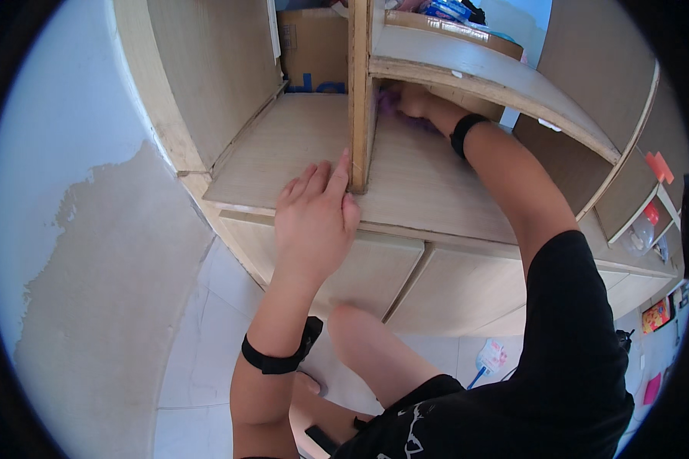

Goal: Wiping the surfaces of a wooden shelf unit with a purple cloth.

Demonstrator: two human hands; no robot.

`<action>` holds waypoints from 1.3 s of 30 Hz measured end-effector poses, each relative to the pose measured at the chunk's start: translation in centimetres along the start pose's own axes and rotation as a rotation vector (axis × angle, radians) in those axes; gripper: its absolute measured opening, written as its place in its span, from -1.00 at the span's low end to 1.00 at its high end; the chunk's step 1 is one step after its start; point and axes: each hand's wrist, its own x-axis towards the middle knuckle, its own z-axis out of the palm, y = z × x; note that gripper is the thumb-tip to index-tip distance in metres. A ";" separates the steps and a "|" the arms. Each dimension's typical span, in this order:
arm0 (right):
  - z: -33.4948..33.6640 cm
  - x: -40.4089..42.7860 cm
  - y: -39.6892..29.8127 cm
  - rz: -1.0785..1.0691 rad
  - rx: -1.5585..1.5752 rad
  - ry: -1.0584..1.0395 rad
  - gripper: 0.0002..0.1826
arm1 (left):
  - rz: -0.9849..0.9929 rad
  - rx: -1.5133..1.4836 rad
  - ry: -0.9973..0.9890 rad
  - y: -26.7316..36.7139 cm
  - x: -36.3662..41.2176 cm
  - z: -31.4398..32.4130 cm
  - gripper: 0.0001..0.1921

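Observation:
My left hand (pixel 317 221) lies flat with its fingers spread on the front of a wooden cabinet's lower shelf board (pixel 430 178). Its forefinger touches the foot of an upright wooden divider (pixel 358 115). Deep in the compartment right of that divider, my right hand (pixel 414 102) holds a purple cloth (pixel 388 100) against the back corner. The upper shelf (pixel 465 54) overhangs this hand, and shade blurs the fingers, so part of the cloth is hidden.
A cardboard box (pixel 314 51) stands behind the left compartment. Cabinet doors (pixel 465 281) are below the board, near my bent knee (pixel 350 327). A hand fan (pixel 490 357) lies on the tiled floor. Peeling wall (pixel 109 229) rises at left; a plastic jar (pixel 643 232) stands far right.

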 end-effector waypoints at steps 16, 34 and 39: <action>-4.6 -14.1 -8.8 -0.157 0.130 -0.131 -0.65 | -0.040 -0.025 -0.111 -0.6 0.0 -0.2 -0.50; -6.8 -23.6 -12.4 -0.318 0.415 -0.179 -0.57 | -0.211 -0.374 -0.173 -0.8 0.0 -2.3 -0.37; -6.2 -25.7 -14.3 -0.429 0.392 -0.008 -0.64 | -0.072 -0.381 -0.066 -1.0 -0.2 -1.7 -0.37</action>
